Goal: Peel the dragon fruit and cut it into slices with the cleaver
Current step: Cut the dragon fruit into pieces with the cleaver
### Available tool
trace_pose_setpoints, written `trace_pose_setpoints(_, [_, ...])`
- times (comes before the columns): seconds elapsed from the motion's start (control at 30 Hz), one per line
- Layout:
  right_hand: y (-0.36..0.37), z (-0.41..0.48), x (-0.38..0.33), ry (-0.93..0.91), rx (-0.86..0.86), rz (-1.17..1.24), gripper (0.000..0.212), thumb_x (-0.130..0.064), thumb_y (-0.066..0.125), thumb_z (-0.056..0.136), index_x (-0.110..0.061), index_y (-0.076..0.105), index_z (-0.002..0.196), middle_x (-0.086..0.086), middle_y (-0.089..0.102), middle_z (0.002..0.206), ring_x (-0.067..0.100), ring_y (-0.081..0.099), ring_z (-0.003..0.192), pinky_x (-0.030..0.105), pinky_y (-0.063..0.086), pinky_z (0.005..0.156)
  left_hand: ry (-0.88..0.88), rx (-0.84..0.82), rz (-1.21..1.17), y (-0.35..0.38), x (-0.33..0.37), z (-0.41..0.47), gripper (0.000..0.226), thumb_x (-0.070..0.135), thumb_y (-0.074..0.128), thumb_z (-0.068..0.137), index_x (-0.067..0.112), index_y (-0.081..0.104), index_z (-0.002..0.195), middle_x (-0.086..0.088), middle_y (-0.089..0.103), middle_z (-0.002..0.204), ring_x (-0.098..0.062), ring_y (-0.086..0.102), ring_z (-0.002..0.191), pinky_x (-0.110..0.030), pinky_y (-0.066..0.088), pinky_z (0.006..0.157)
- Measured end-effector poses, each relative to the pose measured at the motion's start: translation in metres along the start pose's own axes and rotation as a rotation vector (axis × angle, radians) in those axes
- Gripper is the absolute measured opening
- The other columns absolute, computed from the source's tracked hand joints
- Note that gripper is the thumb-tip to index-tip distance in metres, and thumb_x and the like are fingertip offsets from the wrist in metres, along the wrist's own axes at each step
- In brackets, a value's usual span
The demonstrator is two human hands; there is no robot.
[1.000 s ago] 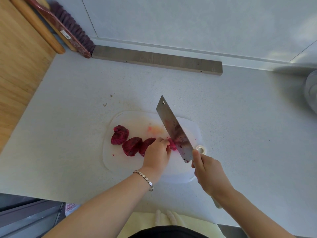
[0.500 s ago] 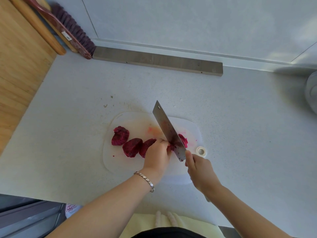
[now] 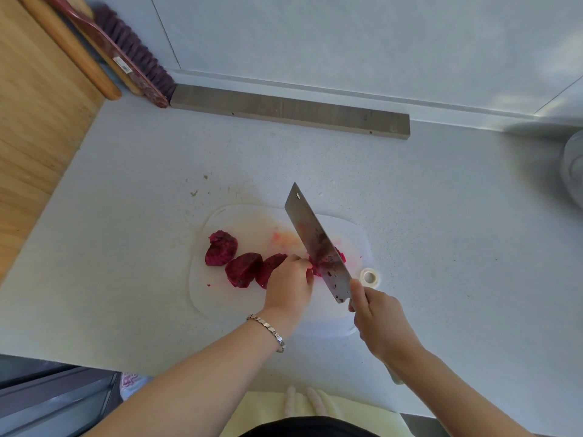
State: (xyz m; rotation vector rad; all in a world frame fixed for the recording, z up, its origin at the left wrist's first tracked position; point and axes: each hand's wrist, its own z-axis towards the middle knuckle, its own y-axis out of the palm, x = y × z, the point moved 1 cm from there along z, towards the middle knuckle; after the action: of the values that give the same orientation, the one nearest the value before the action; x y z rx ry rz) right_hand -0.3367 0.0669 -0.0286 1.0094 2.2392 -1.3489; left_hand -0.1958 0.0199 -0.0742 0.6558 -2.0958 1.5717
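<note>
A white cutting board (image 3: 220,298) is shown lying on a pale speckled countertop (image 3: 441,247), with peeled dragon fruit distributed across it. Three dark magenta chunks are seen in a row on the board's left half: a far-left chunk (image 3: 220,252), a middle chunk (image 3: 243,269) just beside it, and a third chunk (image 3: 272,268) partly covered by the left hand (image 3: 288,288). The left hand is curled over the fruit, its fingertips (image 3: 307,268) pressed onto the piece being cut (image 3: 317,268), which lies against the blade. The cleaver (image 3: 318,244) is held tilted, its edge lowered into the fruit and its juice-smeared flat turned toward the camera; a further sliver of pink flesh (image 3: 341,256) is visible past the blade. The cleaver's handle is enclosed by the right hand (image 3: 378,320), fingers wrapped tightly around it. A bracelet (image 3: 268,331) is worn on the left wrist. A small white ring (image 3: 369,276) is seen at the board's right edge. A grey wooden strip (image 3: 290,111) lies along the wall, with a brush (image 3: 132,55) leaning at its left end.
</note>
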Motion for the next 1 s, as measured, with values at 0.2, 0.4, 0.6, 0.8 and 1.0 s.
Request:
trace_pose_setpoints(0.2, [0.012, 0.009, 0.0, 0.028, -0.025, -0.018, 0.064, -0.043, 0.023, 0.098, 0.01, 0.056, 0.084, 0.011, 0.049, 0.064, 0.02, 0.045, 0.058, 0.032, 0.038, 0.057, -0.025, 0.007, -0.03, 0.0, 0.001, 0.001, 0.021, 0.009, 0.048, 0.092, 0.003, 0.068, 0.093, -0.013, 0.064, 0.1, -0.027, 0.06, 0.093, -0.031, 0.047, 0.08])
trace_pose_setpoints(0.4, [0.02, 0.015, -0.007, 0.029, 0.001, 0.032, 0.063, -0.045, 0.024, 0.097, 0.008, 0.056, 0.084, 0.009, 0.047, 0.061, 0.019, 0.043, 0.056, 0.031, 0.037, 0.056, -0.033, 0.01, -0.04, 0.0, 0.001, 0.0, 0.02, 0.01, 0.049, 0.092, 0.003, 0.067, 0.096, -0.012, 0.063, 0.101, -0.026, 0.06, 0.094, -0.025, 0.042, 0.077])
trace_pose_setpoints(0.6, [0.0, 0.008, -0.013, -0.012, 0.055, 0.059, 0.06, -0.04, 0.027, 0.097, 0.011, 0.055, 0.085, 0.012, 0.046, 0.062, 0.021, 0.042, 0.056, 0.031, 0.035, 0.055, -0.015, 0.03, 0.003, 0.005, 0.002, 0.005, 0.02, 0.013, 0.049, 0.092, 0.009, 0.068, 0.097, -0.008, 0.065, 0.098, -0.023, 0.061, 0.091, -0.026, 0.042, 0.076])
trace_pose_setpoints(0.8, [-0.04, 0.002, -0.013, -0.052, 0.134, 0.071, 0.062, -0.044, 0.031, 0.096, 0.01, 0.054, 0.078, 0.009, 0.046, 0.059, 0.02, 0.04, 0.055, 0.03, 0.033, 0.055, 0.001, 0.045, -0.013, 0.004, 0.008, 0.013, 0.019, 0.01, 0.05, 0.091, 0.004, 0.068, 0.09, -0.01, 0.067, 0.089, -0.025, 0.063, 0.085, -0.032, 0.048, 0.073])
trace_pose_setpoints(1.0, [-0.055, 0.0, 0.004, -0.114, 0.136, -0.195, 0.048, -0.046, 0.045, 0.091, -0.008, 0.042, 0.062, -0.003, 0.033, 0.049, 0.016, 0.029, 0.046, 0.027, 0.024, 0.047, 0.256, 0.36, -0.077, -0.037, 0.009, -0.012, 0.008, 0.017, 0.062, 0.079, 0.01, 0.064, 0.081, 0.001, 0.054, 0.07, -0.013, 0.053, 0.06, -0.026, 0.05, 0.057])
